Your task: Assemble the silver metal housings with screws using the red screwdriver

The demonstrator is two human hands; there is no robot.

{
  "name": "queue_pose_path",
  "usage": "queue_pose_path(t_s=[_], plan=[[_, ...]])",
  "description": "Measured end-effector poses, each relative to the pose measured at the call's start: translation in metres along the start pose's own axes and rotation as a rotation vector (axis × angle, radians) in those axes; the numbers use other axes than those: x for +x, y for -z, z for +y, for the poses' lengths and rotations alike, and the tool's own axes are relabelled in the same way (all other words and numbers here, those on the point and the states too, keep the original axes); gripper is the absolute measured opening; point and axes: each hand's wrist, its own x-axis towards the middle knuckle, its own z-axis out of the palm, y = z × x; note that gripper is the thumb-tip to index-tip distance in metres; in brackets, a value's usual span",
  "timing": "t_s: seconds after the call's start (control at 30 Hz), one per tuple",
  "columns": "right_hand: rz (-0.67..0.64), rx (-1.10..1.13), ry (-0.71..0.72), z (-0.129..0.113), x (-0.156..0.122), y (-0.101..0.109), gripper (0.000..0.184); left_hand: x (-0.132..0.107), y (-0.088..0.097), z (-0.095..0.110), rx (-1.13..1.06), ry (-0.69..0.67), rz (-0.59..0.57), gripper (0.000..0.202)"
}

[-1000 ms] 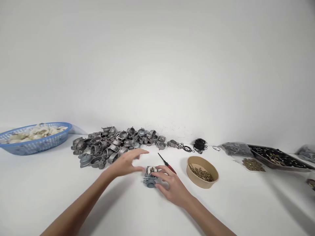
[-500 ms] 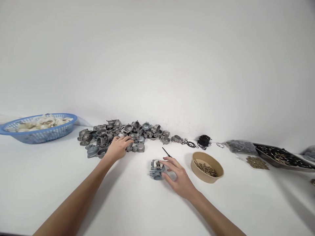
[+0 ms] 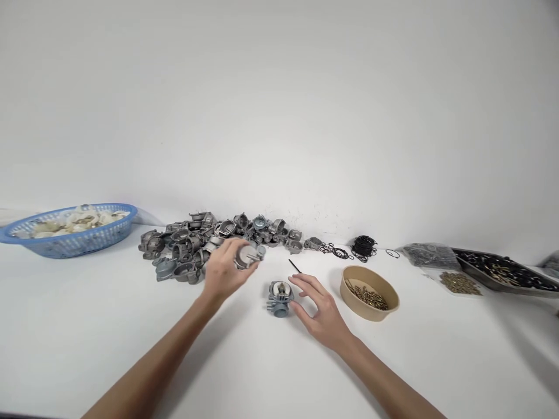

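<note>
While the left hand (image 3: 223, 269) holds a grey metal cup (image 3: 250, 256) pinched between thumb and fingers, clear of the white table (image 3: 244, 361), the right hand (image 3: 324, 314) sits with fingers loosely spread at the side of a grey metal body (image 3: 279, 299); whether its fingertips touch the body I cannot tell; the body stands on the table between the hands, a white insert (image 3: 283, 288) showing in its top; the step in hand seems to be taking one cup from the pile (image 3: 187, 247); the next move seems to call for a firm left pinch and a steadying right hand, with the cup's open side, hidden here, checked first; just beyond the right hand a thin dark rod (image 3: 294, 266) lies close by, its near end covered, and could be knocked; the tan bowl (image 3: 367, 311) of brass screws (image 3: 367, 295) stands just right of that hand, limiting sideways room; the heaped cups crowd the left hand's far side; farther off are a blue basket (image 3: 78, 244) of white pieces, loose black rings (image 3: 336, 250), a ring bundle (image 3: 363, 247), a clear bag (image 3: 428, 256) and a dark tray (image 3: 498, 282).
</note>
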Motion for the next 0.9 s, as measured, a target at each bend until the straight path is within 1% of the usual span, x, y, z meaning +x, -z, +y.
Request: queue_pose_path(t_s=[0.1,0.17,0.23,0.33,0.43,0.53,0.67,0.73,0.77,0.83,0.9], plan=[[0.048,0.112,-0.007,-0.003,0.0,-0.001,0.051,-0.015,-0.011,0.041,-0.239,-0.086,0.039,0.037],[0.09,0.215,-0.031,-0.004,0.0,-0.002,0.056,-0.025,-0.017,0.06,-0.271,-0.152,0.061,0.036],[0.121,0.301,-0.069,-0.003,0.0,-0.004,0.058,-0.034,-0.023,0.073,-0.263,-0.244,0.094,0.036],[0.149,0.425,-0.152,-0.002,0.002,-0.008,0.05,-0.042,-0.03,0.08,-0.276,-0.346,0.115,0.043],[0.178,0.586,-0.233,-0.003,0.004,-0.011,0.047,-0.044,-0.035,0.08,-0.278,-0.397,0.106,0.048],[0.188,0.723,-0.288,-0.007,0.007,-0.009,0.044,-0.044,-0.037,0.079,-0.284,-0.427,0.066,0.05],[0.178,0.796,-0.359,-0.007,0.009,-0.003,0.039,-0.043,-0.036,0.082,-0.339,-0.469,0.003,0.05],[0.208,0.808,-0.399,-0.005,0.01,0.0,0.04,-0.044,-0.035,0.084,-0.347,-0.454,-0.027,0.054],[0.236,0.81,-0.412,-0.003,0.01,0.002,0.041,-0.044,-0.035,0.085,-0.333,-0.423,-0.037,0.058],[0.306,0.798,-0.416,0.002,0.012,0.006,0.04,-0.045,-0.034,0.086,-0.267,-0.308,-0.055,0.071],[0.378,0.777,-0.412,0.007,0.013,0.011,0.041,-0.047,-0.034,0.084,-0.192,-0.156,-0.099,0.084]])
